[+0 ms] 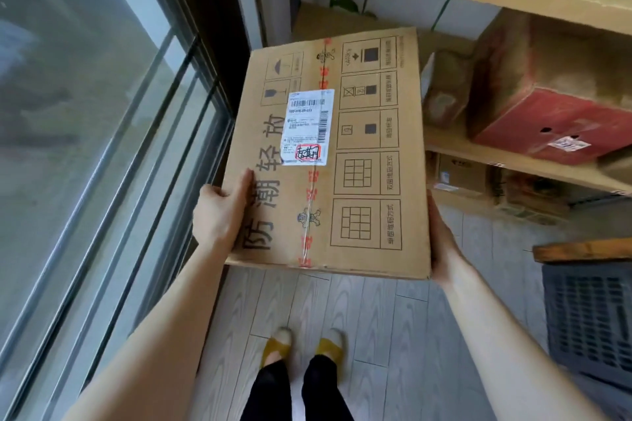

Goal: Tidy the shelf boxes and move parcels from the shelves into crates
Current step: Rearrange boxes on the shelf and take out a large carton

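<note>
Cardboard box (328, 154) being held in mid-air before shelf (513, 157), above wood-look floor (376, 318); left hand (219, 212) and right hand (441, 236) clamping its opposite sides. Dark crate (591, 321) sitting at lower right.

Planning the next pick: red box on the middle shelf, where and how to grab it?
Judging from its pose, take the red box by its two short ends with both hands, coming from the open shelf front. It lies flat and wide, with a brown parcel close on its left, so that side's fingers need to slip into the gap first.
</note>
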Demonstrator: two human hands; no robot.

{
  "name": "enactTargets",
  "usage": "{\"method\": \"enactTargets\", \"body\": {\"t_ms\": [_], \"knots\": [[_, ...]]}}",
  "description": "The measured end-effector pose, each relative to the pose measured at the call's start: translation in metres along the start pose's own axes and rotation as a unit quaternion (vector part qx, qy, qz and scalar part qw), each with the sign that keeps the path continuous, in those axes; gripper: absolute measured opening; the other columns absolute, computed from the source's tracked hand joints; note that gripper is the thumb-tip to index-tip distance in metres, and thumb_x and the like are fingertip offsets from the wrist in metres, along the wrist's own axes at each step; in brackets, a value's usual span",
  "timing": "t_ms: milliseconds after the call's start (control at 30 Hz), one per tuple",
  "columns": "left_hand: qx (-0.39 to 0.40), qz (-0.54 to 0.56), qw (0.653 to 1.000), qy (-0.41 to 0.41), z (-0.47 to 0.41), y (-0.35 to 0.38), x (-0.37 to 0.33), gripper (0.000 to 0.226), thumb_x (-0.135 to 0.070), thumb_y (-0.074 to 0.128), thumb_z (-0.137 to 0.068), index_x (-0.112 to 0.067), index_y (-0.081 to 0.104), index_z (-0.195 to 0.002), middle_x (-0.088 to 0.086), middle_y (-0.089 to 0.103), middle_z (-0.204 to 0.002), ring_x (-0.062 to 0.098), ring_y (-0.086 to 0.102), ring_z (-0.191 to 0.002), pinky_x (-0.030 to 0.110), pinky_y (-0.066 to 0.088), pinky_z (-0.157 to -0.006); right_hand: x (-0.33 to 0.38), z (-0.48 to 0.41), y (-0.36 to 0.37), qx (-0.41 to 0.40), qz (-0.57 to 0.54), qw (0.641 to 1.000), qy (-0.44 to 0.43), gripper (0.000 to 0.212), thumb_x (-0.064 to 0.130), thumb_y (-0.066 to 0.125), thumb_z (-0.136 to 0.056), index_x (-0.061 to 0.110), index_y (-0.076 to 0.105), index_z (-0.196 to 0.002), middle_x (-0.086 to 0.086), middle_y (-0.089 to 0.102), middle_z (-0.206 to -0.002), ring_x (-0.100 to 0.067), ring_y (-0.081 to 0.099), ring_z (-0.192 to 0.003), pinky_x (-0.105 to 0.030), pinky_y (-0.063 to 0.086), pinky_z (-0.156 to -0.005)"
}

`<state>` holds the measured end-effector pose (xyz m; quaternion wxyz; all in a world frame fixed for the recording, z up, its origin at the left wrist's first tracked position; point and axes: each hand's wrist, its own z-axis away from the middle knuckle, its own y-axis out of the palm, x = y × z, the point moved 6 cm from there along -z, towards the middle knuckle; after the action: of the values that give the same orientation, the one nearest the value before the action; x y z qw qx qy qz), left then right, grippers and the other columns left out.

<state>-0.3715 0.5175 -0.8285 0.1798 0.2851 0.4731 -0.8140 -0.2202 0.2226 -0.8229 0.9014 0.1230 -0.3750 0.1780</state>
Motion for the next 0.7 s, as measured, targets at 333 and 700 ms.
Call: {"method": "enactTargets", "body": {"t_ms": [333,700], "knots": [[-0.044,-0.03,0.994,0.092,0.033,-0.052,0.012,0.06,-0.069,0.05,-0.077,-0.012,0.04,-0.061,0.002,0.046,-0.055,0.025,0.047,-0.057,0.031,0.034,-0.056,-0.041,0.033,0.008,-0.05,-0.02,0.999,0.008,0.035,0.045,0.044,-0.087,0.032,0.074,-0.074,0.001,0.074,-0.079,-0.013,0.07,-0.071,-0.031,0.054,-0.066],[0.103,-0.151,0.947,0.265,0.207,0.038,-0.088,0.042,-0.067,0.049,-0.079,-0.025,0.053,-0.075,0.002,0.06,-0.072,0.025,0.054,-0.065,0.033,0.047,-0.064,-0.132,0.188,-0.14,-0.234,-0.308,0.919,0.073,0.058,0.055,0.039,-0.09,0.019,0.071,-0.058,-0.003,0.068,-0.053,-0.018,0.065,-0.044,-0.022,0.048,-0.038]]}}
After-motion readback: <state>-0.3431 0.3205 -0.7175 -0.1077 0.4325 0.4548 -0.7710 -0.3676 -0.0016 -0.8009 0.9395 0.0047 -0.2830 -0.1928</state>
